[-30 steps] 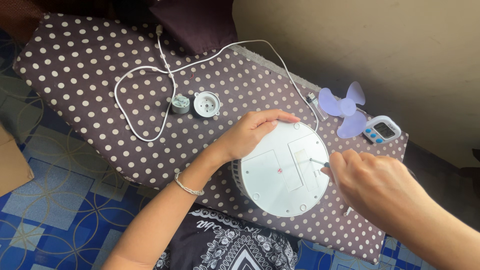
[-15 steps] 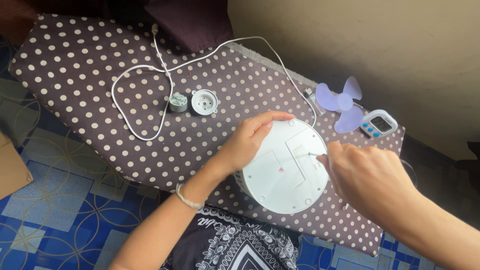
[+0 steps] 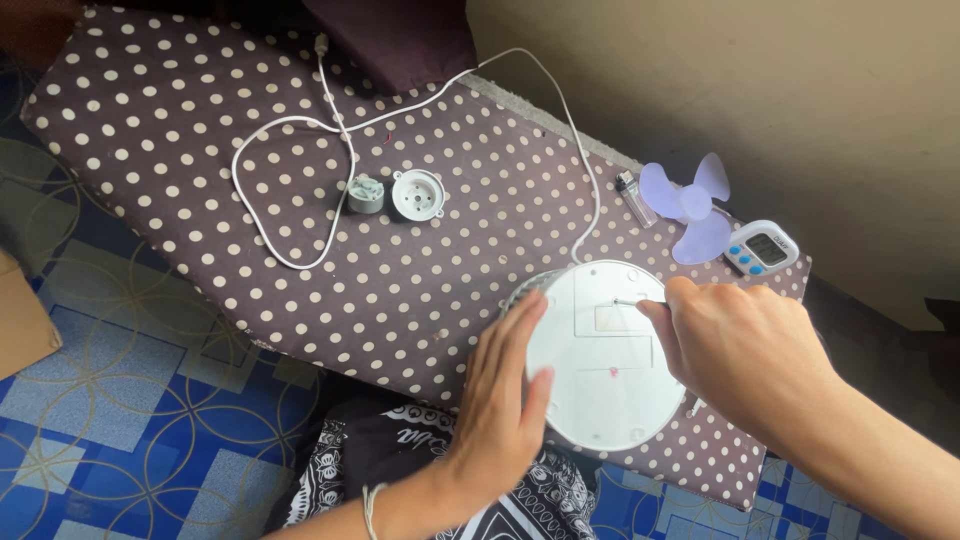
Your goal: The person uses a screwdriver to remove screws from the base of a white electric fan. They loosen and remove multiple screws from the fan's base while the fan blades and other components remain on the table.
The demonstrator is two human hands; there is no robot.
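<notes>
Two hands work on one white round housing (image 3: pixel 605 385), which lies flat, underside up, at the near right end of the polka-dot ironing board (image 3: pixel 200 130), partly overhanging its near edge above a dark patterned cloth (image 3: pixel 440 470). The right hand (image 3: pixel 745 355) comes in from the right, its grip closed around a thin screwdriver (image 3: pixel 632 302); the handle is hidden in the fist and only the metal shaft shows. That shaft lies nearly level, pointing left, with its tip on the upper part of the housing's flat face, just above a small rectangular recess (image 3: pixel 612 318). Whether the tip sits in a screw head cannot be told. The left hand (image 3: pixel 500 400) reaches up from below with fingers spread open and pressed flat along the housing's left rim, over the ribbed side wall, so it is the steadying hand and the right is the one nearer the shaft's tip.

A white cable (image 3: pixel 290 195) runs out of the housing's far edge, up toward the board's far side and around in a loop to the left. Inside that loop's reach sit a small grey motor (image 3: pixel 365 194) and a white round cap (image 3: pixel 417 195), side by side, well apart from both hands. Beyond the right hand lie a lighter (image 3: pixel 631 197), a pale purple fan blade (image 3: pixel 688 207) and a small white timer (image 3: pixel 763 247); none of them crosses the shaft's line.
</notes>
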